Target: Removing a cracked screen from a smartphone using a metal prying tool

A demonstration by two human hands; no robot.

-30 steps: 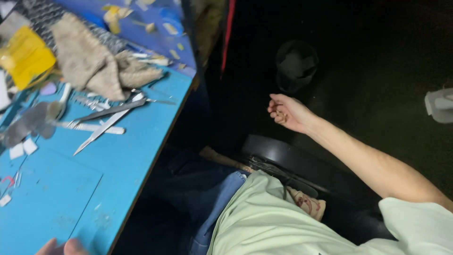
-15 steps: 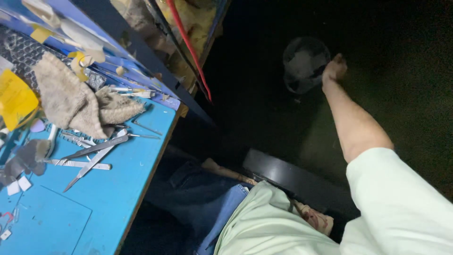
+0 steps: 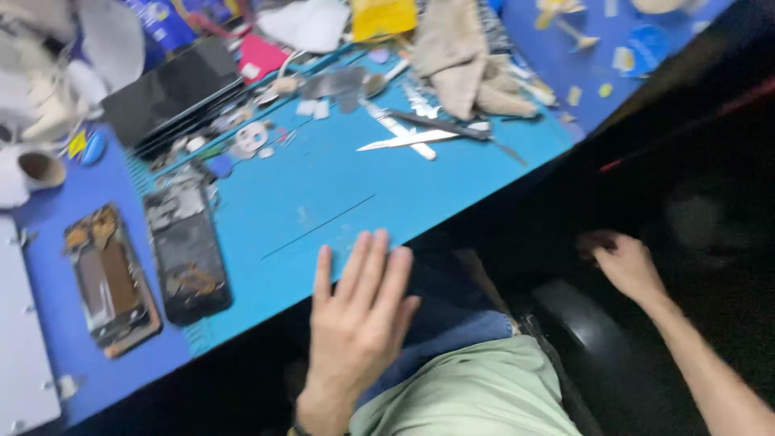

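My left hand lies flat with fingers spread on the near edge of the blue work mat, holding nothing. My right hand hangs off the table to the right, over the dark floor, fingers loosely curled; whether it holds anything is unclear. Two opened phones lie at the left of the mat: one dark with its insides showing, one with a brown back. Metal tweezers lie farther back.
A dark tablet lies at the back left, a beige cloth and a yellow pad at the back. Small parts and scraps are scattered around. A black round seat edge shows below the table, by my lap.
The view has swung from the dark floor back to the table. My right arm has drawn in from its far reach. My left hand now rests on the mat's edge.
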